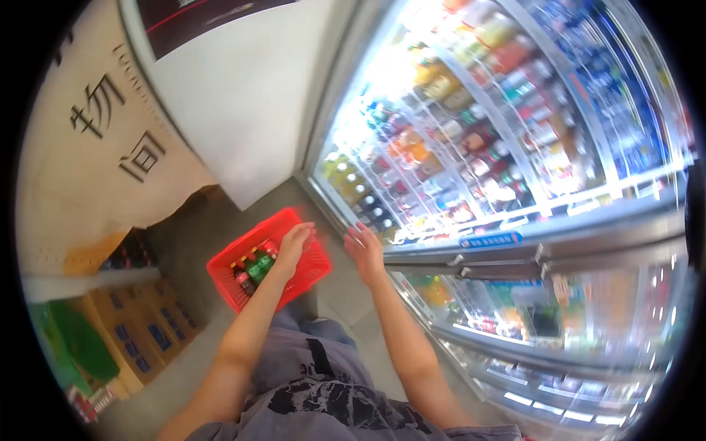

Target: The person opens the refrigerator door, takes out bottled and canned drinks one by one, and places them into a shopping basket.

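My left hand [293,246] is over the red plastic shopping basket [228,288], its fingers curled as if around the handle, though the grip itself is partly hidden. Inside the basket lie several bottles [257,266], some green and some dark, a few with yellow caps. To the right, my right hand [363,251] is raised with its fingers apart and holds nothing. It is close to the lower left edge of the glass-fronted drinks fridge [426,253], apart from the basket.
Rows of bottled drinks [471,132] fill the lit fridge shelves. Below is another glass-fronted chilled section [529,309]. Cardboard cartons [140,327] and a green object [77,338] stand at lower left. A cream curtain [110,162] with dark characters hangs beside a white panel [243,110].
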Motion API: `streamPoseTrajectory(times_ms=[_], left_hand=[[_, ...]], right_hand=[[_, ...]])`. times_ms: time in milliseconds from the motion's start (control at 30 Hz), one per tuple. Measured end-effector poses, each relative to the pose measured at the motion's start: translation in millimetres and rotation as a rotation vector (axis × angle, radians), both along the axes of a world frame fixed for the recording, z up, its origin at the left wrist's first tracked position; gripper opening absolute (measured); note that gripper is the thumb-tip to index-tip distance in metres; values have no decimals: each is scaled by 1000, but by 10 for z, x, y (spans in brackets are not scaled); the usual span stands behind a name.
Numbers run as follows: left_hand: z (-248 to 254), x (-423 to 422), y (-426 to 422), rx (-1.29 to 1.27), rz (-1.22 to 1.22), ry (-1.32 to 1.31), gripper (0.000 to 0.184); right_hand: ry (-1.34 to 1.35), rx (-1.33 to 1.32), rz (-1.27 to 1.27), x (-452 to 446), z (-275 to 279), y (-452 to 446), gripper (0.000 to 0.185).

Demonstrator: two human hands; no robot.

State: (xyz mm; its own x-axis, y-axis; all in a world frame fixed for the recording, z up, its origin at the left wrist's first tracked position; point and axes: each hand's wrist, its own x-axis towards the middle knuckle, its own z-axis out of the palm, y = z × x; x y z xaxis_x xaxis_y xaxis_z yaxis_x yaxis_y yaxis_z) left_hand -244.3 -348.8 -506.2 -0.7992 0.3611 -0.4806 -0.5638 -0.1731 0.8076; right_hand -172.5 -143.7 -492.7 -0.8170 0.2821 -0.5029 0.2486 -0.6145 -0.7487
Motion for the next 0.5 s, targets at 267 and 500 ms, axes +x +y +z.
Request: streamPoseTrajectory(times_ms=[267, 500], left_hand=[[1159, 413, 1374, 235, -279, 191, 32], [1802, 1077, 2139, 353, -450, 260, 29]], right_hand=[[246, 160, -265, 950, 1296, 962, 49], [440, 458, -774, 1904, 2054, 1800, 31]])
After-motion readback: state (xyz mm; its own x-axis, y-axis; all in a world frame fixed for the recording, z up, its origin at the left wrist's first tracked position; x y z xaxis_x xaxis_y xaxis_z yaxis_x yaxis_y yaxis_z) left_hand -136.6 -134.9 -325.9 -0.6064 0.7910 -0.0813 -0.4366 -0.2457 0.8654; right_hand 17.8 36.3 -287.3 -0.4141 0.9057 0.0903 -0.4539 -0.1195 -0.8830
